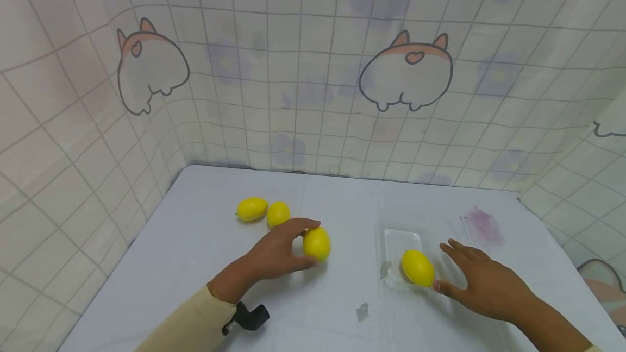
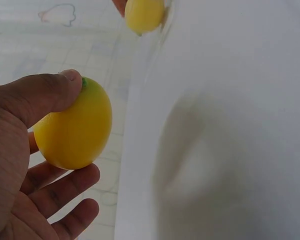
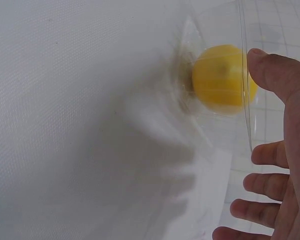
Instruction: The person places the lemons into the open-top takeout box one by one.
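My left hand (image 1: pixel 280 250) grips a yellow lemon (image 1: pixel 317 244) between thumb and fingers, held just above the table; its green stem end shows by the thumb in the left wrist view. A second lemon (image 1: pixel 418 268) sits inside a clear plastic tray (image 1: pixel 402 236) on the right. Beside that tray is my right hand (image 1: pixel 489 284), fingers spread and holding nothing. In the right wrist view, the thumb (image 3: pixel 270 70) is at the tray's rim, close to the lemon; I cannot tell whether it touches.
Two more lemons, one (image 1: pixel 251 208) with its tip to the left and one (image 1: pixel 278 214) beside it, lie at the back left. A grey patch (image 1: pixel 362 312) and a pinkish patch (image 1: pixel 481 226) mark the white table (image 1: pixel 337 287). Patterned curtains (image 1: pixel 313 80) enclose its back and sides.
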Available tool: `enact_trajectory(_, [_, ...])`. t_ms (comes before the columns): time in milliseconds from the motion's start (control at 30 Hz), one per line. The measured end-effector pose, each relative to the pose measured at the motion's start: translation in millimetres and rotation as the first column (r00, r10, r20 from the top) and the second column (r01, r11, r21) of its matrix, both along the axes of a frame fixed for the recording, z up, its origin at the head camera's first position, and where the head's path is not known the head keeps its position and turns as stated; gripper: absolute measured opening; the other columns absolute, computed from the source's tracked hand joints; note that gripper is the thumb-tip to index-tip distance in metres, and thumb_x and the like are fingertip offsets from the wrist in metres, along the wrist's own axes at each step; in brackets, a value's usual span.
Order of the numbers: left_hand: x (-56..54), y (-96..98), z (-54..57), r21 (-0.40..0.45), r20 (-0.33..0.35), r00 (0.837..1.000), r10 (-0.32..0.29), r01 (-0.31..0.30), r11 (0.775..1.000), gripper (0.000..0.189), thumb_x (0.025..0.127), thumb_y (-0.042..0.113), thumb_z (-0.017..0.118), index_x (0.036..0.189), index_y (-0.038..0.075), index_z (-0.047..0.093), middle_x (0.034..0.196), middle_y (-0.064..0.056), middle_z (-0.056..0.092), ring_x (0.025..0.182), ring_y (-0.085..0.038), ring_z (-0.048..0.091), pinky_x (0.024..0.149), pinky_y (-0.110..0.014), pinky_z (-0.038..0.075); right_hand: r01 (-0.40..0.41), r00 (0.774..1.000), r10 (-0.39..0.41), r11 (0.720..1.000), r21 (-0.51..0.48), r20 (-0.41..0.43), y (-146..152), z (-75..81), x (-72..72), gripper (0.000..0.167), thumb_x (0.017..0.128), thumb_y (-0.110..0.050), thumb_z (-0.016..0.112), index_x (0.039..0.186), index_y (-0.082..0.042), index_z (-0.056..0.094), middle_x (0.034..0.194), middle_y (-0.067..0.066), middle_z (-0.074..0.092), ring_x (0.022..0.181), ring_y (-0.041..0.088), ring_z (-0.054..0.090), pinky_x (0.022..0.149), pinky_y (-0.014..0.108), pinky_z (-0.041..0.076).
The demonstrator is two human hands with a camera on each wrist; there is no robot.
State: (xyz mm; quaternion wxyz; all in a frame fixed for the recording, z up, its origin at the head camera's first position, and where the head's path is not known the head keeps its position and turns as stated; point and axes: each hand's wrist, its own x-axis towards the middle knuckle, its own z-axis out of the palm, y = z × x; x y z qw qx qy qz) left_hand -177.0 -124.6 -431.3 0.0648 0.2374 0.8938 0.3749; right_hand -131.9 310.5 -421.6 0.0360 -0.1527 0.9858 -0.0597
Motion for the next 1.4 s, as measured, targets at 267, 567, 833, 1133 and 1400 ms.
enact_trajectory(267, [0.1, 17.4, 0.8, 0.002, 0.012, 1.000, -0.028, 0.028, 1.000, 0.075, 0.084, 0.038, 0.086, 0.149, 0.025, 0.052, 0.148, 0.011, 0.051, 0.122, -0.011, 0.053, 0.109, -0.041, 0.044, -0.002, 1.000, 0.002, 1.000, 0.002, 0.004, -0.2, 0.9, -0.8, 0.100, 0.084, -0.084, 0.053, 0.150, -0.008, 0.051, 0.154, 0.022, 0.045, 0.132, 0.048, 0.049, 0.083, 0.067, 0.053])
enact_trajectory(567, [-1.8, 37.7, 0.8, 0.012, -0.001, 0.997, -0.077, 0.077, 0.997, 0.077, 0.085, 0.044, 0.084, 0.151, 0.027, 0.049, 0.149, 0.013, 0.050, 0.123, -0.011, 0.053, 0.109, -0.039, 0.045, 0.000, 1.000, 0.000, 1.000, 0.005, -0.001, -0.6, -0.2, -0.1, 0.101, 0.083, -0.085, 0.052, 0.149, -0.008, 0.052, 0.152, 0.022, 0.047, 0.130, 0.048, 0.050, 0.080, 0.067, 0.054])
enact_trajectory(833, [-4.1, 53.0, 3.1, 0.022, -0.010, 0.993, -0.115, 0.115, 0.993, 0.074, 0.086, 0.045, 0.083, 0.150, 0.028, 0.050, 0.147, 0.014, 0.050, 0.122, -0.010, 0.054, 0.107, -0.035, 0.046, -0.004, 1.000, 0.004, 1.000, -0.003, -0.014, 0.0, -0.4, 0.2, 0.101, 0.084, -0.084, 0.052, 0.149, -0.008, 0.052, 0.152, 0.022, 0.048, 0.131, 0.047, 0.050, 0.080, 0.067, 0.054])
enact_trajectory(1133, [-5.1, 69.7, 8.6, 0.015, -0.030, 0.990, -0.141, 0.141, 0.990, 0.071, 0.087, 0.043, 0.083, 0.149, 0.027, 0.051, 0.146, 0.014, 0.052, 0.120, -0.010, 0.054, 0.106, -0.033, 0.046, -0.012, 1.000, 0.012, 1.000, 0.001, -0.020, -0.2, 1.8, 0.3, 0.099, 0.085, -0.082, 0.055, 0.148, -0.006, 0.052, 0.151, 0.023, 0.048, 0.130, 0.047, 0.050, 0.079, 0.066, 0.054])
enact_trajectory(1400, [-5.8, 84.9, 9.0, -0.004, -0.032, 0.985, -0.167, 0.167, 0.986, 0.069, 0.088, 0.042, 0.081, 0.149, 0.030, 0.051, 0.147, 0.016, 0.050, 0.122, -0.006, 0.053, 0.107, -0.031, 0.045, -0.014, 1.000, 0.014, 1.000, 0.005, -0.019, -1.3, 3.1, 0.6, 0.098, 0.085, -0.080, 0.057, 0.149, -0.007, 0.052, 0.151, 0.023, 0.048, 0.130, 0.047, 0.050, 0.079, 0.066, 0.054])
